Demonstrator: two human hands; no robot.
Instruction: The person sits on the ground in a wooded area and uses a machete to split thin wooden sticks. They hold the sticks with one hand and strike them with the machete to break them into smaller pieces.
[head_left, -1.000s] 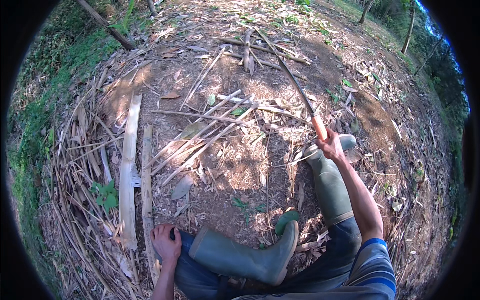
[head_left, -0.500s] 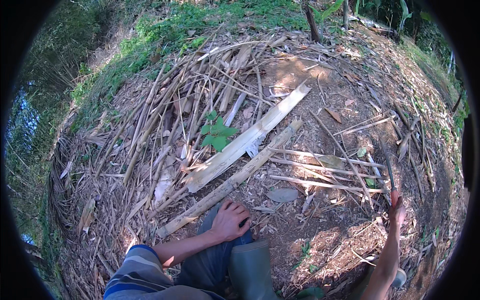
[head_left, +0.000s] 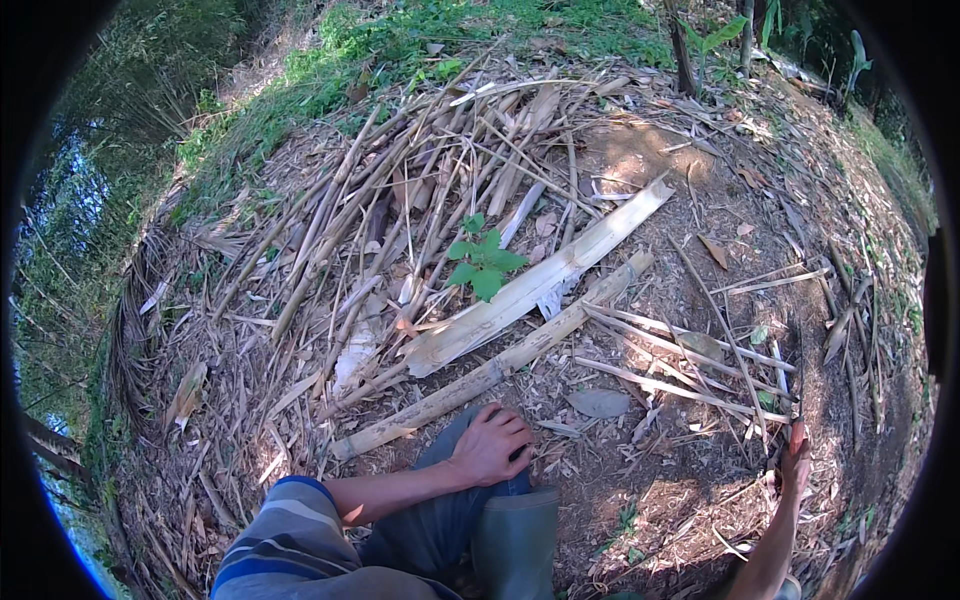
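My left hand (head_left: pixel 490 445) lies over my bent knee, palm down and fingers a little apart, holding nothing. Out at the lower right, my right hand (head_left: pixel 796 468) is wrapped around the orange-red handle of a machete (head_left: pixel 797 433). Its thin dark blade points away from me, beside the ends of several split bamboo strips (head_left: pixel 670 385) on the ground. A bamboo pole (head_left: pixel 490 372) lies slantwise just beyond my left hand. Behind it rests a wide, pale split bamboo piece (head_left: pixel 545 280), inner face up.
A heap of dry bamboo stalks (head_left: pixel 350 230) spreads over the far left ground. One small green plant (head_left: pixel 487 262) grows beside the split piece. My rubber boot (head_left: pixel 515 540) stands at the bottom. Thin trunks (head_left: pixel 682 50) and grass (head_left: pixel 400 60) are at the back.
The view has turned slightly left, so the ground things sit further right. My right hand with the machete has come nearer to me. My left hand stays on the knee.
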